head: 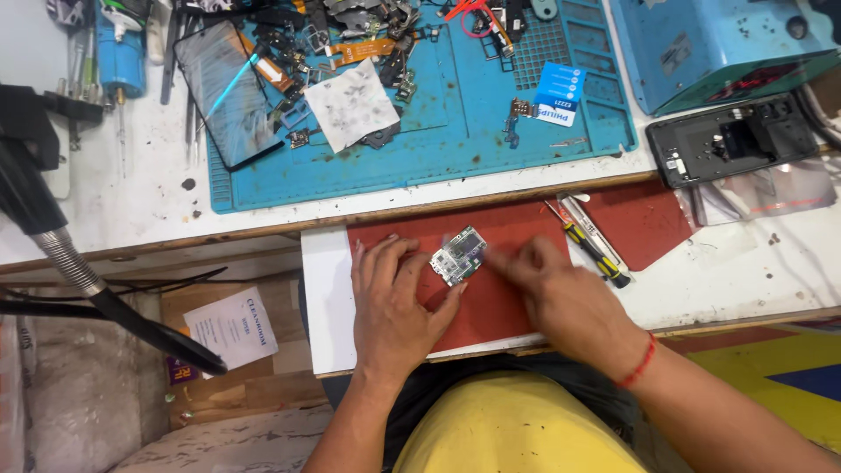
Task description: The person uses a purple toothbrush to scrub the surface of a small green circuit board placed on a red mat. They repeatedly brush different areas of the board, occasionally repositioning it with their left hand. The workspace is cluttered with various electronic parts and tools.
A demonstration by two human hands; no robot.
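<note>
Below, two hands (473,293) touch one circuit board (458,254); two screwdrivers (591,245) beside.

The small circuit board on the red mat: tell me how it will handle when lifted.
The circuit board looks thin and flat, so probably light and stiff. Its exposed parts suggest it is fragile. The left hand steadies its edge; it may slide on the red mat.

The small rectangular green circuit board with dull silvery metal shields (459,254) lies on a matt red rubbery mat (491,302); the blue ribbed silicone work mat (491,131) looks matt and stained; the black glass phone screen (226,96) is glossy and streaked; the crumpled white paper wipe (352,102) is smudged grey; the white painted bench top (131,210) is scuffed, its raw wooden edge (263,229) rough; the yellow-and-black plastic-handled screwdriver (596,254) is smooth.
</note>
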